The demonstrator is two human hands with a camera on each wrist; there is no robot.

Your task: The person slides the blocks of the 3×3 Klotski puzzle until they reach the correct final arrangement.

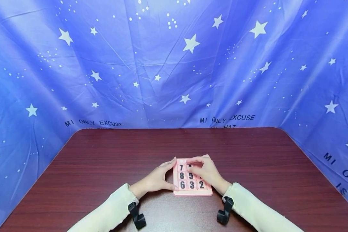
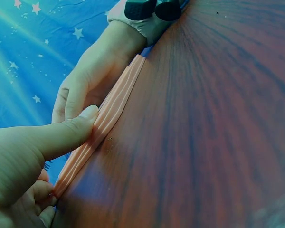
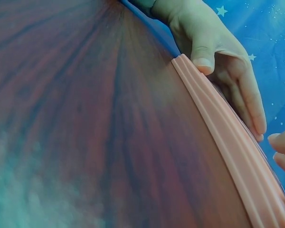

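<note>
In the head view, we see the left hand (image 1: 153,179) gripping its side of the pink number board (image 1: 191,181), which lies between both hands; the right hand (image 1: 207,171) curves over it, thumb and finger parted. From the left wrist, we see the left thumb (image 2: 76,132) on the rim. From the right wrist, we cannot tell whether the right fingertips (image 3: 281,141) touch it.

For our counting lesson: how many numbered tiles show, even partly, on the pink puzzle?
8: far row, 7 and a partly covered tile; middle row, 8, 5 and a mostly covered tile; near row, 6, 3 and 2. The right hand may hide another.
</note>
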